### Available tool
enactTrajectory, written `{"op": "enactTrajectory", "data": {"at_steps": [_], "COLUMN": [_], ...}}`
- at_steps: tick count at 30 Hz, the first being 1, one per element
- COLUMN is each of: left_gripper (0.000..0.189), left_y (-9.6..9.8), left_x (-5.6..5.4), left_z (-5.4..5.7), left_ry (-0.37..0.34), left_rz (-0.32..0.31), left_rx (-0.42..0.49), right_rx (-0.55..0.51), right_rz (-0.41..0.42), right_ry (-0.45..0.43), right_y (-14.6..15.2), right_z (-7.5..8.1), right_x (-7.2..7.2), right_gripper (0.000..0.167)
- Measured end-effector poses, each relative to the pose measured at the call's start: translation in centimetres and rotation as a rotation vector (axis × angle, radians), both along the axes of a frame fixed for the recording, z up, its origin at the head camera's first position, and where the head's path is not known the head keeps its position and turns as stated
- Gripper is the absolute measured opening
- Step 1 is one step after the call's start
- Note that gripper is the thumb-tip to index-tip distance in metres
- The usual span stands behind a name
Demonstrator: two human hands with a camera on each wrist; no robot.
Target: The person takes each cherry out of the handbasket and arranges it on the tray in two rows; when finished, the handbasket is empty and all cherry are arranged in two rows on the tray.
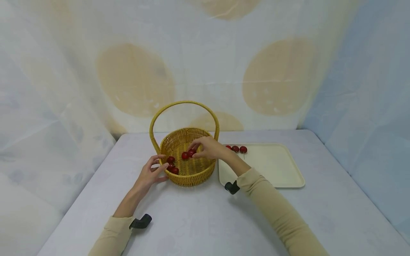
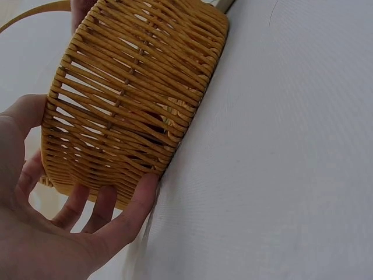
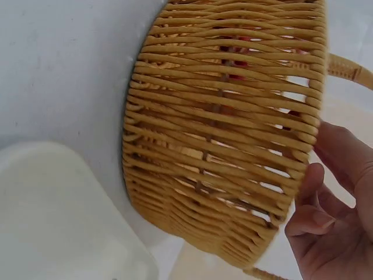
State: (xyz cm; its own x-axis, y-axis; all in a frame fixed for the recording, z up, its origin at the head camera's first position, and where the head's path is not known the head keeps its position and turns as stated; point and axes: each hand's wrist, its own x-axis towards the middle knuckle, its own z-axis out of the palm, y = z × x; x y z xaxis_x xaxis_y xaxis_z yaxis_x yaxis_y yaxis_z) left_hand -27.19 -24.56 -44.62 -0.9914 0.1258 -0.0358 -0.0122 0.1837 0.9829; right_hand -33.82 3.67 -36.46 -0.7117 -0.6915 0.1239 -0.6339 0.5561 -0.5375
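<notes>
So the left grip (image 1: 152,173) is holding the side of a round golden-yellow wicker basket (image 1: 189,180), probably to steady it, while the right grip (image 1: 209,147) is pinching glossy round red cherries (image 1: 185,155) over its woven floor.

The arched handle (image 1: 184,102) of the round yellow wicker basket (image 1: 192,180) is obstructing the far-edge side. Left fingers (image 2: 137,204) are blocking its left rim, right fingers (image 3: 310,224) its opening. The beige right sleeve (image 1: 278,209) is crossing the near right side; free room is stretching from the flat cream tray (image 1: 269,165) to the white table's (image 1: 333,199) right edge.
</notes>
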Motion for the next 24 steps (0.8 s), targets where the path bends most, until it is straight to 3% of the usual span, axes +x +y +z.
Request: {"op": "enactTrajectory", "data": {"at_steps": [13, 24], "left_gripper": [0.061, 0.063], "left_y": [0.0, 0.1], "left_x": [0.0, -0.2], "left_z": [0.0, 0.0], "left_ry": [0.009, -0.003], "left_rz": [-0.004, 0.007], "left_rx": [0.023, 0.012], "right_rx": [-0.094, -0.094], "right_rz": [-0.037, -0.077], "right_ry": [-0.016, 0.037], "right_y": [3.4, 7.3], "right_z": [2.3, 2.5], "right_x": [1.6, 2.0], "right_gripper": [0.03, 0.03]}}
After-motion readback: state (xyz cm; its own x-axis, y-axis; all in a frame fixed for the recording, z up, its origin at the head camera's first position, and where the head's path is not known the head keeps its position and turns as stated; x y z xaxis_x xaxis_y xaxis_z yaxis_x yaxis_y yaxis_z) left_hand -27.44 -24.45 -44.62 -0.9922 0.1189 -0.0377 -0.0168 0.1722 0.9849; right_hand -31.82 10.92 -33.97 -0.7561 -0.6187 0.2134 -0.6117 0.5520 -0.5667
